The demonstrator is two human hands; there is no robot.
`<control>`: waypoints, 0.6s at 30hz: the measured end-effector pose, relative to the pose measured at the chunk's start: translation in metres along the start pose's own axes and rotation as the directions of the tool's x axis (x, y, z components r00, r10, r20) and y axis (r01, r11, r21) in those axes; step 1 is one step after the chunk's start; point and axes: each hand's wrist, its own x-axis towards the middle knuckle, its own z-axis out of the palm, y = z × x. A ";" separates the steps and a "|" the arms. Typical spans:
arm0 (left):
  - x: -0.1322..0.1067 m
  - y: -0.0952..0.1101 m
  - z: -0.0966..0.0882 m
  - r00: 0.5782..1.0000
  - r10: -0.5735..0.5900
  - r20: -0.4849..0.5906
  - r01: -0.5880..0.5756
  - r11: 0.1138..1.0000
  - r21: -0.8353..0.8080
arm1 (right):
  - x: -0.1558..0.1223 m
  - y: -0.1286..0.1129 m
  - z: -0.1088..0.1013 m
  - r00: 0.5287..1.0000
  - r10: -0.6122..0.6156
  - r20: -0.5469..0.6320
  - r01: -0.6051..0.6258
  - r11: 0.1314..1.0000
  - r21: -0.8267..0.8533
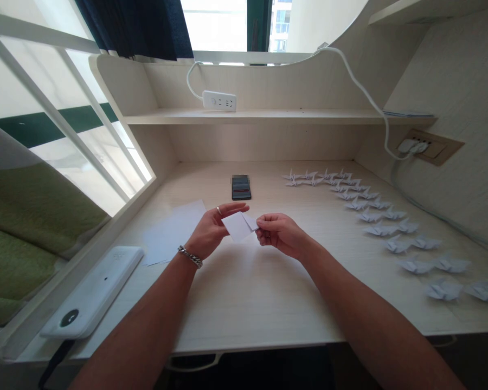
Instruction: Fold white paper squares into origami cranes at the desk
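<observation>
The head camera is showing a folded white paper (239,227) in the air above the middle of the counter (264,303), the two hands holding it between them. The right hand (282,234) is pinching the paper's right corner, thumb and index finger closing together while the other fingers are curling into the palm. The left hand (207,233) is opening wider: its fingers are stretching out straight along the paper's far edge, and the thumb is lying nearer, partly hidden by the paper, so how firmly it is gripping cannot be told. Both forearms are slanting inward over the counter's front edge, the left wrist wearing a chain bracelet (190,256) and a left finger a ring (218,210). Just beyond the hands, a dark device (241,187) is lying toward the back edge. Flat white sheets (174,227) are resting near the left edge, and a white device (97,292) is occupying the front left corner. Paper cranes (380,230) are lining up in pairs from near the back edge to the front right corner. A power strip (219,101) is sitting on the shelf (268,116) above the back edge.
</observation>
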 end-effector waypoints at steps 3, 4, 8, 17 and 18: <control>0.000 -0.005 0.007 0.998 0.033 0.044 -0.035 0.999 0.025 | -0.001 0.003 0.003 0.998 0.056 0.039 -0.056 0.998 0.012; 0.001 -0.007 0.007 0.999 0.036 0.037 -0.037 0.999 0.033 | -0.001 0.004 0.004 0.997 0.066 0.042 -0.066 0.998 -0.010; 0.004 -0.010 0.002 0.999 -0.029 -0.040 0.031 0.998 0.059 | 0.003 0.005 0.001 0.997 0.041 -0.073 -0.052 0.985 -0.163; 0.004 -0.007 0.002 0.990 -0.122 -0.077 0.139 0.951 0.278 | 0.008 0.003 -0.003 0.936 -0.280 -0.212 0.195 0.917 -0.348; 0.004 -0.006 0.002 0.990 -0.121 -0.074 0.137 0.950 0.281 | 0.008 0.004 -0.003 0.937 -0.290 -0.195 0.203 0.906 -0.371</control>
